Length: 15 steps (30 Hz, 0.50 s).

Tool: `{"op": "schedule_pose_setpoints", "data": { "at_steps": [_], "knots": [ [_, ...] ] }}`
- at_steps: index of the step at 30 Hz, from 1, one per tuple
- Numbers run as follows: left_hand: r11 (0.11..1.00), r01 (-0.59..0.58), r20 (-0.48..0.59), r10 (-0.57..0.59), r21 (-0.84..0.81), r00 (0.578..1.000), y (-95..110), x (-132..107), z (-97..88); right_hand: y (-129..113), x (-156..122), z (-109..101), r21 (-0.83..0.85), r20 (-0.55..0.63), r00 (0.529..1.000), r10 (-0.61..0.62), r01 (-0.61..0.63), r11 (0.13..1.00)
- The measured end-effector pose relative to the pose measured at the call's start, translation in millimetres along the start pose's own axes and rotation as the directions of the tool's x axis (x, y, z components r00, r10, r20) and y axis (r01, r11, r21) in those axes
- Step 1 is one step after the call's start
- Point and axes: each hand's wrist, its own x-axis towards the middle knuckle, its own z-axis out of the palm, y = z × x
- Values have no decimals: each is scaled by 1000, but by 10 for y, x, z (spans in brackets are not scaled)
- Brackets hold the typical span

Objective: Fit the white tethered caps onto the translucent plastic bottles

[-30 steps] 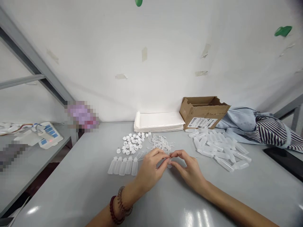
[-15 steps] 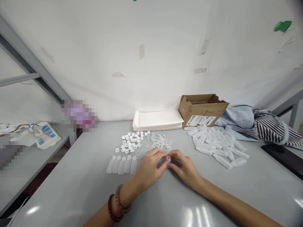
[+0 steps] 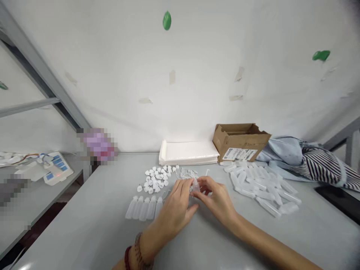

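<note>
A white wall stands behind everything, with two green spots and some pieces of tape on it. A grey metal frame crosses it at the left. Below it lies the grey, smooth table, which shines a little near me.

At the far right edge lies a heap of blue and striped cloth. Just beside it is an open cardboard box, and left of the box a flat stack of white sheets against the wall. In front of the box is a loose pile of clear bottles, lying in many directions. Left of my hands, a row of capped bottles lies side by side, their tips pointing away from me. Behind the row are scattered white caps and a tangle of thin white loops.

My left hand and right hand meet over the middle of the table, fingers curled in and narrow. Between their fingertips they pinch one small bottle, a little above the surface, just in front of the loops. My fingers cover most of it. Its long axis seems to run away from me, toward the wall, a little tilted. I cannot tell which end is the mouth.
</note>
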Motion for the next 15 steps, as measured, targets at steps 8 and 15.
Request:
{"op": "schedule_pose_setpoints", "data": {
  "at_steps": [8, 15],
  "knots": [
    [966, -144, -156, 179, 214, 971, -39, 80, -134, -237, 200, 32, -10, 133, 990, 35, -34, 999],
    [1000, 24, -5, -24, 5, 1000, -81, 124, -518, -280, 244, -92, 89, 292, 955, -62, 37, 995]
  ]
}}
